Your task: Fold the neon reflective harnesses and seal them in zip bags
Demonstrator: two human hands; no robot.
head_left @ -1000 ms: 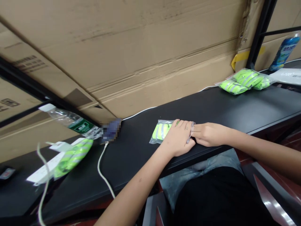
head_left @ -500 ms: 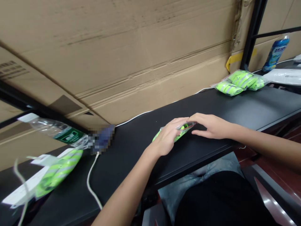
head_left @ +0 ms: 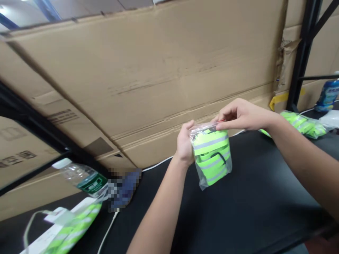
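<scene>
Head view: plastic bag [head_left: 212, 158] above tabletop [head_left: 254, 208]

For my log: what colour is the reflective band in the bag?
Neon yellow-green reflective band with grey stripes; best seen in the head view.

Lighting: bright, even, from overhead; a ceiling lamp [head_left: 5, 3] blown out at the top left corner. Shadows: soft and faint across the cardboard box [head_left: 148, 77]. Glare: small highlights on the plastic bag [head_left: 212, 158] and the water bottle [head_left: 79, 178]; dull sheen on the black tabletop [head_left: 251, 201]. Distortion: wide-angle bending toward the edges, the rack post [head_left: 302, 60] leaning. Defect: coarse pixelated patch [head_left: 124, 188] beside the bottle.
</scene>
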